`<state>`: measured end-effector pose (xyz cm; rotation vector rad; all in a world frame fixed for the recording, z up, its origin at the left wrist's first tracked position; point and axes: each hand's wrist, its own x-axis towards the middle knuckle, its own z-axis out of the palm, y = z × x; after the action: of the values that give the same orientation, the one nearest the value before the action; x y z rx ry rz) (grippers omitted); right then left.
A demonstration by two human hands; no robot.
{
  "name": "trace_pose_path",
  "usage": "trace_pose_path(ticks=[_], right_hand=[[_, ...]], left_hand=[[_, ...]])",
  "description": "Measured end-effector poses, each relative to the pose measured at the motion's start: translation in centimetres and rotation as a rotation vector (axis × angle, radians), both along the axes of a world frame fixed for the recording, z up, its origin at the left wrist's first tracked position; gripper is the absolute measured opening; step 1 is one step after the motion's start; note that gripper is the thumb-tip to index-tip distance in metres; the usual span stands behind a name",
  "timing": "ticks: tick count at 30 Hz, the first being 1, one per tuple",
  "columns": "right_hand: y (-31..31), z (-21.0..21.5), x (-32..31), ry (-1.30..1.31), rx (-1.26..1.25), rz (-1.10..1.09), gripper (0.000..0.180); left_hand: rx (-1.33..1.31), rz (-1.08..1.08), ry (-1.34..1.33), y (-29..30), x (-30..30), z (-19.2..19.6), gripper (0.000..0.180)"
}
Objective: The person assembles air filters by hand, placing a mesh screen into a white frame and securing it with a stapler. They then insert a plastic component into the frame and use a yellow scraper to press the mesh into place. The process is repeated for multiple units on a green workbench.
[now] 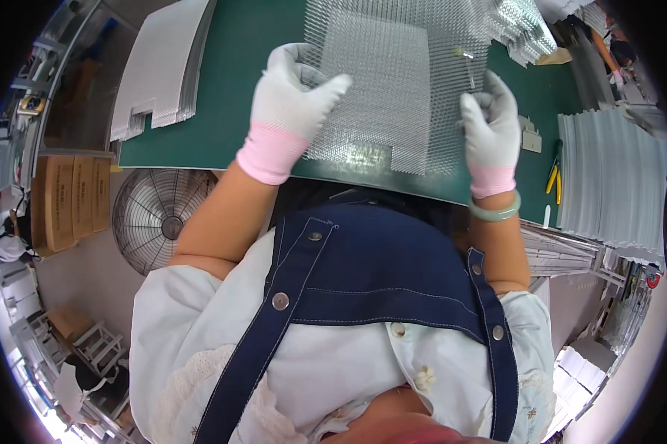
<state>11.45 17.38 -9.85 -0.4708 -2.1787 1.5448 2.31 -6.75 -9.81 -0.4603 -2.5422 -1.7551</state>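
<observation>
A cluttered workshop surrounds the green counter (233, 96) in my feed. Nearest me is the navy bib apron (393, 266), then a pale green bangle (495, 210) on the right wrist, which I judge could catch a wire edge if that arm sweeps low. The gloved left hand (285, 96) is half open, thumb spread well away from curled fingers, at the left edge of the silver mesh sheet (448, 103); I see nothing clasped there. The right hand (494, 118) has thumb and index finger parted at the sheet's other side, a slim clear rod (470, 70) just by it, but I can't confirm a hold. The sheet lies close to the counter's near edge, overlapping a paler notched panel (378, 81); poor support could let the two slip out of line, and rough cut edges might snag a glove. Yellow-handled pliers (552, 180) lie right of that hand, where an outward swing could knock them. Farther off, past the floor fan (172, 226), brown cartons (59, 200) carry dark printing, too small and warped for me to read; I make out no brand anywhere.
</observation>
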Motion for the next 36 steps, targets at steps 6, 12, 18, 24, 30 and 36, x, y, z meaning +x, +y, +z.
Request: trace_pose_path(ticks=[6,12,18,24,30,36], right_hand=[[-0.9,-6.0,-0.1,-0.217,0.337,-0.062,0.086],[-0.3,-9.4,-1.7,-0.384,0.538,-0.04,0.087],[0.0,-9.3,-2.9,-0.585,0.67,0.029,0.083],[0.0,-9.0,-3.3,-0.646,0.69,0.043,0.078],[-0.4,-9.3,-3.2,-0.616,0.699,0.008,0.079],[-0.6,-10.3,-2.7,-0.549,0.768,-0.056,0.08]], left_hand=[[-0.396,0.014,0.116,0.6,-1.0,-6.8,0.082],[-0.605,-0.011,0.032,1.7,-2.3,-8.7,0.079],[-0.803,-0.017,-0.068,2.7,-2.6,-8.6,0.069],[-0.845,-0.012,-0.039,2.9,-3.0,-8.9,0.062],[-0.822,-0.028,-0.007,2.7,-3.2,-9.2,0.06],[-0.804,-0.02,0.075,2.9,-3.0,-9.3,0.059]])
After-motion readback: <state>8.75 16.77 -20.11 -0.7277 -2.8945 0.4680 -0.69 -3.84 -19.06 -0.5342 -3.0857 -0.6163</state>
